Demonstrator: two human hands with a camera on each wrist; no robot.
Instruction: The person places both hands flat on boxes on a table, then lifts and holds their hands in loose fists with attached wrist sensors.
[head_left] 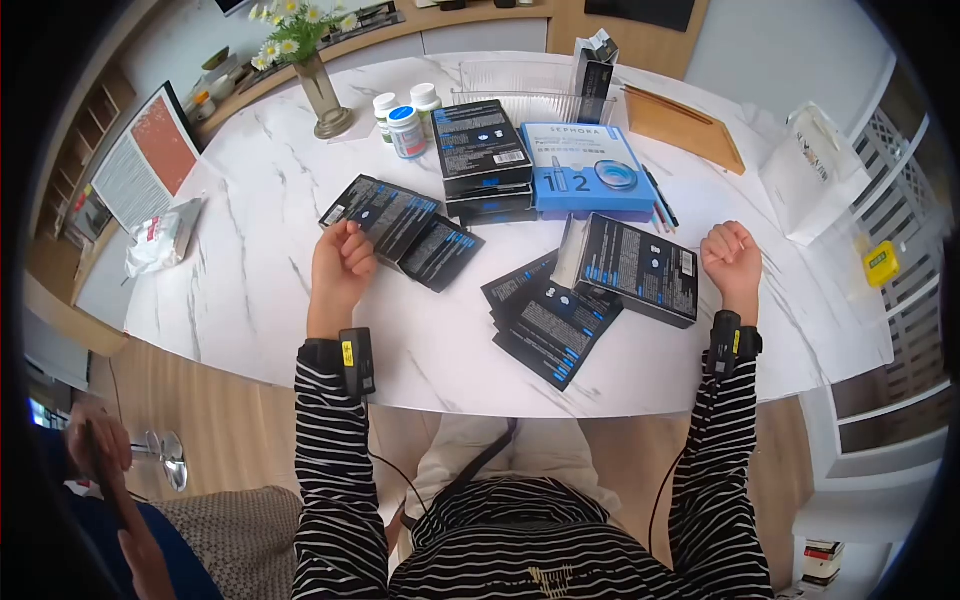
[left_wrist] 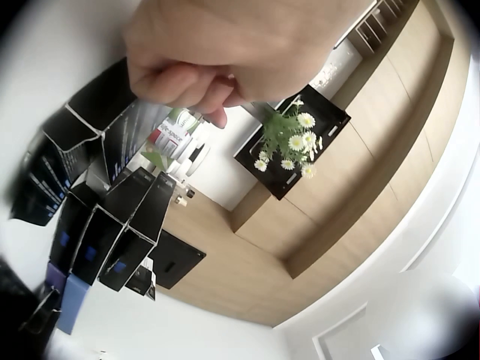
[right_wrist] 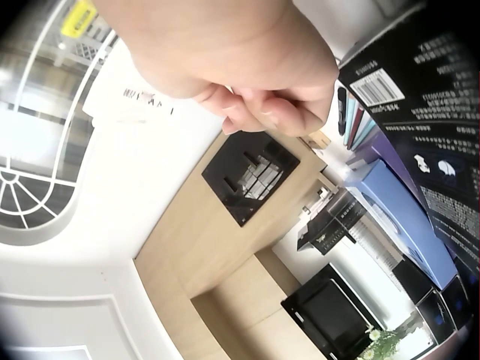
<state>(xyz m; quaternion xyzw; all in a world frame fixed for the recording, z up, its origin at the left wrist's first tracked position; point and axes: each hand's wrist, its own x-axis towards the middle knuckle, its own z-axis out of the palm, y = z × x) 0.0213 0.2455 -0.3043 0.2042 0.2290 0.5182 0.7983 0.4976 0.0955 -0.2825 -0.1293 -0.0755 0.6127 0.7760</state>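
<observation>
Nearest the person: left hand (head_left: 342, 262) rests on the marble worktop (head_left: 250, 290), fingers curled into a loose fist, holding nothing; knuckles sit just at the near-left edge of the fanned flat black cartons (head_left: 400, 228). Left wrist view shows the same curl, tips tucked under, nothing pinched. Right hand (head_left: 733, 256) also fisted w/ nothing in it, resting just right of the upright black box (head_left: 640, 268).

Handling, as a guess: the flat cartons are unfolded card sleeves, so light, thin, bendy, a bit slick on polished stone. Prob. easiest taken by sliding a fingertip under a free edge or corner, then pinching; the fan overlaps, so the top one comes off first. The upright black box is folded up and stiffer; grip across its short sides, not hard, card will crease.

Between the hands, left of that box: a second pile of flat black sleeves (head_left: 548, 320), partly tucked under it, so the box is in the way of the pile.

Beyond the box: blue Sephora box (head_left: 585, 172), w/ a stack of black boxes (head_left: 482, 155) on its left, pens (head_left: 660, 205) along its right side, a tall opened carton (head_left: 594, 65) behind it. Further left of the blue box: pill bottles (head_left: 405, 122), then vase of daisies (head_left: 318, 85), tippy if knocked. Right of it: wooden tray (head_left: 690, 125), white bag (head_left: 820, 170).
</observation>
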